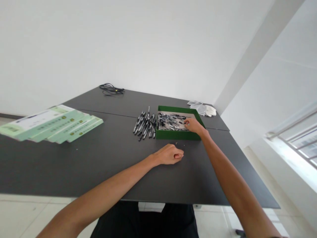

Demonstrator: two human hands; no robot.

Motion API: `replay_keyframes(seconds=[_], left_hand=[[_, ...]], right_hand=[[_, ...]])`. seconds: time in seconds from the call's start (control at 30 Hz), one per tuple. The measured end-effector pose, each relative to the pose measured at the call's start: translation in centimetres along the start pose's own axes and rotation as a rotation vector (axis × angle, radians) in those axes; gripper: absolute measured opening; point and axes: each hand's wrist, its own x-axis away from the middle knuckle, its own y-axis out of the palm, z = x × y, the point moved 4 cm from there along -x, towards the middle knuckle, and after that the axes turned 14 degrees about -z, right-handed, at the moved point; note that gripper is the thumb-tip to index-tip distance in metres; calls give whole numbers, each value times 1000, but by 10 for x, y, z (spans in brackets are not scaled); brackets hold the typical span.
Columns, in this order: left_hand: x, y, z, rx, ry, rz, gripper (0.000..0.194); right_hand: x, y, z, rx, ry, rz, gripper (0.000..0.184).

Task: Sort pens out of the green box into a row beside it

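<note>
My right hand (193, 125) reaches over the near right side of a green open box (177, 135). Its fingers are pinched together on a pen among the jumbled black-and-clear pens (170, 121); the fingertips are partly hidden. In front of the box, my left hand (170, 154) rests on the dark table as a loose fist, with nothing visible in it. A loose pile of black-and-clear pens (145, 125) lies against the box's left side.
Fanned green-and-white flat boxes (56, 124) lie at the left of the table (111, 148). A coiled black cable (111, 89) sits at the back left. White gloves (210, 110) and translucent plastic pieces (198, 107) lie at the back right, by the wall.
</note>
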Motion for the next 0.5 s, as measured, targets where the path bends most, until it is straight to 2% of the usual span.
replay_keyframes(seconds=[0.07,0.23,0.37,0.5], left_hand=[[1,-2,-5,-3,-34,31,35],[1,-2,-16,-1,-92,64,34],[1,-3,-16,14,-65,71,33],[2,-6,-16,36,-68,104,33]], right_hand=[[-21,4,-4,36,70,-79,26],[-48,11,-12,61,211,-116,28],[-51,13,-7,29,238,-115,24],[-39,6,5,-35,177,-44,18]])
